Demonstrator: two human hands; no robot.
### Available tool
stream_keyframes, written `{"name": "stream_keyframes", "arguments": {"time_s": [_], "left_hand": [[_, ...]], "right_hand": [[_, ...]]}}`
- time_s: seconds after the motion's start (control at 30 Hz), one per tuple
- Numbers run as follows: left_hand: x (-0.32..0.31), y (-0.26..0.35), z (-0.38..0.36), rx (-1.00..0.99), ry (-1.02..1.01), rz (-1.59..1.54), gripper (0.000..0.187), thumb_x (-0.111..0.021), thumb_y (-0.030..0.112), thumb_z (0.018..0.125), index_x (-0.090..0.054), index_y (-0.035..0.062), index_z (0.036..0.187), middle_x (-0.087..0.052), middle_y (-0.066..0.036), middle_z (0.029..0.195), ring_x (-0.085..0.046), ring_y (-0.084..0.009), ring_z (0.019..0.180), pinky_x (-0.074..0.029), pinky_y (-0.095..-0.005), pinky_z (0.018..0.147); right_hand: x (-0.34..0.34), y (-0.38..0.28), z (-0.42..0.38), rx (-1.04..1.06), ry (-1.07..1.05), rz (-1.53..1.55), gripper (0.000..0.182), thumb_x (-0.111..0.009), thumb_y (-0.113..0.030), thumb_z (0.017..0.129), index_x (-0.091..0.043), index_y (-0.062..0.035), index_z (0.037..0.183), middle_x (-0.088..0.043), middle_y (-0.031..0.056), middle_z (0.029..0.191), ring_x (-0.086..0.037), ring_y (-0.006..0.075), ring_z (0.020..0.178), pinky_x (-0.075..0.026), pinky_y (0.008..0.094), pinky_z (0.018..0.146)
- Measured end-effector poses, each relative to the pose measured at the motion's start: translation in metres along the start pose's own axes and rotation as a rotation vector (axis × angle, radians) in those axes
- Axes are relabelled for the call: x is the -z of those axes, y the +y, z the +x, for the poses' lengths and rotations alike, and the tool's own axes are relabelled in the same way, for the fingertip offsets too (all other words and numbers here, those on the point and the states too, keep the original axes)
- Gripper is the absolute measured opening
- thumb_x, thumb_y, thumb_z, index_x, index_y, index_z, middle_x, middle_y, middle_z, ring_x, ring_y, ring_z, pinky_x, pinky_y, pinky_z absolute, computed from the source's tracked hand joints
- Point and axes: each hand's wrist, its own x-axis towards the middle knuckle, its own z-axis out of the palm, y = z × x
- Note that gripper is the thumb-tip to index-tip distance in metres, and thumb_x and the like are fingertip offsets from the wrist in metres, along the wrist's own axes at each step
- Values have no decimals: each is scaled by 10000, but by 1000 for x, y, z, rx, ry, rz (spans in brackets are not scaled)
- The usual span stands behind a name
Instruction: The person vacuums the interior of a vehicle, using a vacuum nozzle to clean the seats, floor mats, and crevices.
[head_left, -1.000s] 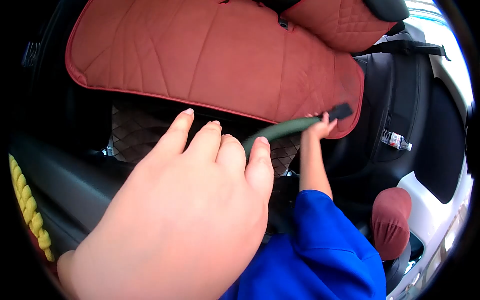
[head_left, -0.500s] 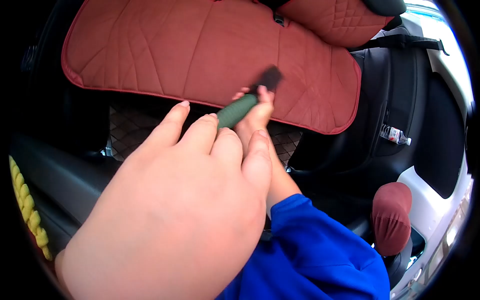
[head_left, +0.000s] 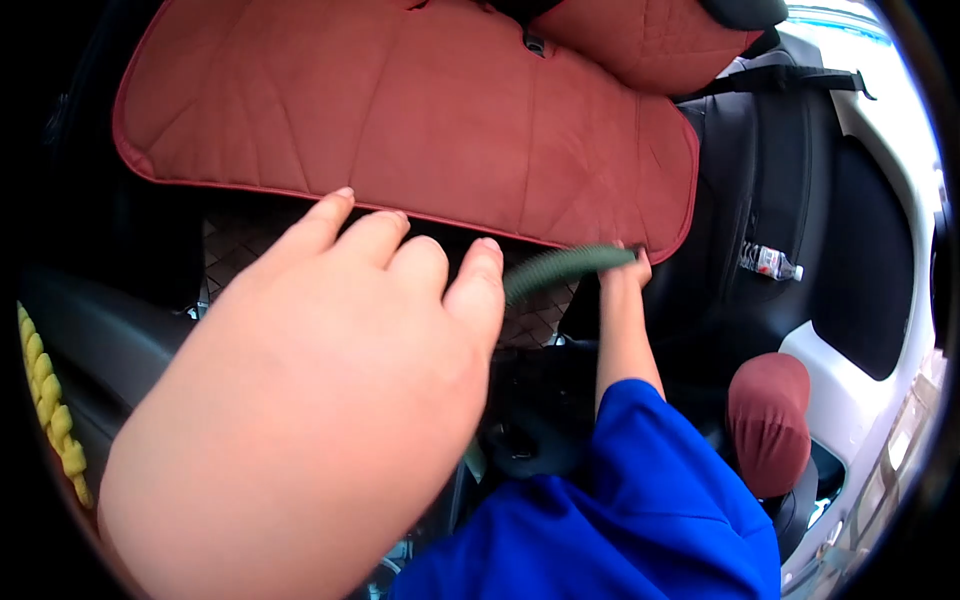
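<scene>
My left hand (head_left: 310, 380) fills the lower left, close to the camera, back of the hand up and fingers stretched out and apart. Its palm is hidden. A ribbed green hose (head_left: 560, 272) runs out from behind its fingers to the right. At the hose's far end, my right hand (head_left: 625, 265) is closed round it, at the front edge of a red quilted seat cover (head_left: 450, 120). The nozzle end is mostly hidden by my right hand. A blue sleeve covers my right upper arm.
A red seat back (head_left: 640, 45) stands at the top, with a black belt strap (head_left: 800, 80). On the right, a clear bottle (head_left: 770, 262) lies in the black door-side trim. A red headrest (head_left: 768, 420) is lower right, a yellow braided cord (head_left: 48, 400) far left.
My right hand has moved right and toward me with the hose, from the middle of the seat cover to its front right edge. The black nozzle no longer shows clearly. The view has shifted slightly.
</scene>
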Motion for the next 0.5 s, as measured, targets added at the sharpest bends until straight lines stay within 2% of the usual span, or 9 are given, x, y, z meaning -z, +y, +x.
{"name": "stream_keyframes", "arguments": {"time_s": [0.07,0.13,0.2,0.23,0.27,0.33,0.37,0.47,0.5], "left_hand": [[-2,5,-1,35,-160,20,404,-607,144,906,-552,-22,1271,-625,-156,1170,-573,-328,1142,-401,-443,1065],[-13,-5,-1,-40,266,-154,397,-604,143,910,-552,-25,1266,-625,-149,1173,-575,-320,1142,-403,-444,1062],[-4,-1,-2,-7,77,-48,399,-607,141,908,-552,-27,1265,-626,-149,1170,-578,-320,1137,-404,-445,1060],[1,3,0,15,-122,47,402,-609,140,905,-551,-28,1265,-627,-150,1168,-581,-320,1132,-405,-446,1058],[0,2,1,14,-126,47,402,-609,140,905,-551,-28,1265,-627,-150,1168,-581,-320,1132,-405,-446,1058],[-2,0,1,27,-93,1,407,-618,136,897,-551,-28,1264,-629,-150,1165,-585,-322,1123,-406,-447,1056],[-2,0,1,31,-99,1,407,-618,136,897,-551,-28,1264,-629,-150,1165,-585,-322,1123,-406,-447,1056],[-3,-1,1,33,-109,-15,415,-626,134,891,-550,-29,1265,-631,-150,1164,-586,-323,1124,-407,-449,1055],[-3,-1,1,28,-108,-9,418,-627,133,890,-550,-29,1267,-631,-150,1164,-585,-323,1128,-406,-450,1057]], "right_hand": [[-6,12,7,0,155,-156,481,-455,-416,932,-528,60,933,-604,173,740,-589,319,651,-534,420,599],[-11,14,3,-50,126,-85,421,-494,-378,914,-504,34,826,-588,186,700,-583,325,621,-524,423,555],[-15,20,0,22,171,-222,429,-459,-407,917,-516,11,840,-587,138,686,-588,287,630,-524,404,582],[-8,21,15,82,178,-171,351,-555,-219,888,-488,50,1104,-575,193,771,-545,327,551,-523,452,505],[-19,27,-4,80,181,-172,351,-555,-219,888,-488,50,1104,-575,193,771,-545,327,551,-523,452,505],[-40,40,-39,299,194,-325,645,-564,-144,876,-299,-122,1463,-554,201,926,-537,322,544,-516,452,475],[-28,38,-26,229,110,-344,859,-571,-121,867,-96,-326,1552,-518,194,1028,-540,316,548,-514,438,472],[-19,36,-14,276,56,-406,843,-567,-130,871,-102,-294,1555,-515,191,984,-539,307,558,-508,424,465],[-15,38,-14,277,97,-387,660,-571,-155,876,-298,-227,1473,-529,167,967,-547,290,585,-510,405,481]]}}
